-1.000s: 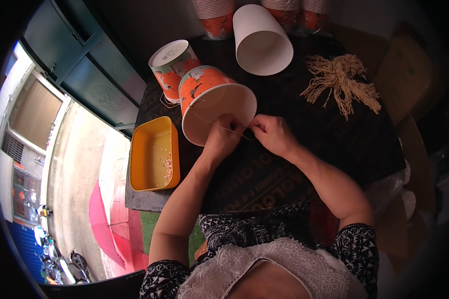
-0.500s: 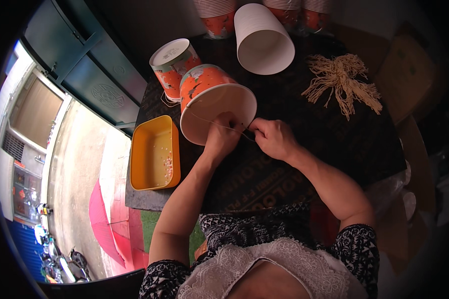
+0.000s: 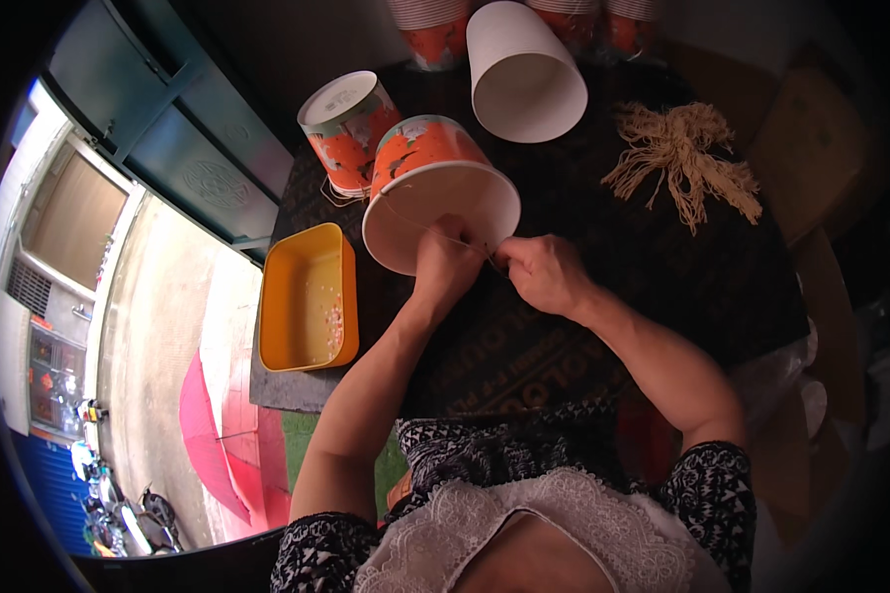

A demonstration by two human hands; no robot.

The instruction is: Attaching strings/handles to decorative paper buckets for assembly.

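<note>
An orange paper bucket [image 3: 430, 148] with a pale interior lies tilted on the dark table, its mouth facing me. My left hand [image 3: 448, 265] reaches into the mouth at the lower rim, its fingers curled there and partly hidden. Just outside the same rim, my right hand [image 3: 544, 272] is closed in a pinch by the cord's end. A thin pale cord [image 3: 405, 214] runs from the rim's left side across the opening to my hands. Behind on the left, a second orange bucket [image 3: 354, 148] stands upside down, with cord at its base.
A yellow tray [image 3: 350, 306] holding small pale bits sits at the table's left. Farther back lie a white bucket [image 3: 504, 54] and a bundle of beige cords [image 3: 687, 158]. Stacked buckets [image 3: 435, 42] line the back. A pink umbrella [image 3: 208, 435] stands beyond the table's left edge.
The held bucket has shifted slightly right and up in view, and my left hand has moved a little with it. The cord across the mouth now lies closer to my right fingers.
</note>
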